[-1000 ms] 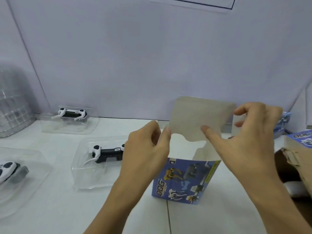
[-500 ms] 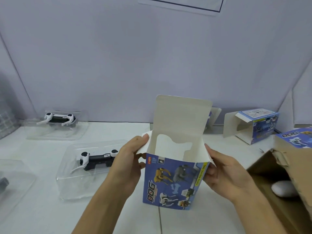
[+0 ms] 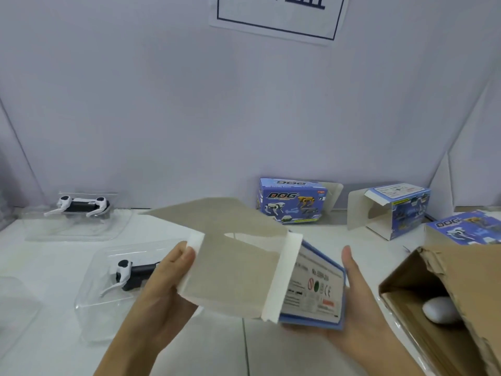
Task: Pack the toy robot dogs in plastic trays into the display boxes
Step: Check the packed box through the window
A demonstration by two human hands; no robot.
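you hold the open display box (image 3: 311,289) on its side above the counter (image 3: 54,335), its flap (image 3: 217,215) lifted toward the wall. your left hand (image 3: 162,289) has a narrow grip, pinching the left flap edge. your right hand (image 3: 357,302) supports the printed end with straight fingers. the nearest toy robot dog (image 3: 132,275) lies in its plastic tray (image 3: 89,308), just beside your left hand.

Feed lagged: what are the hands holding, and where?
Both hold the open display box: left hand at its open-end flap, right hand under its closed end.
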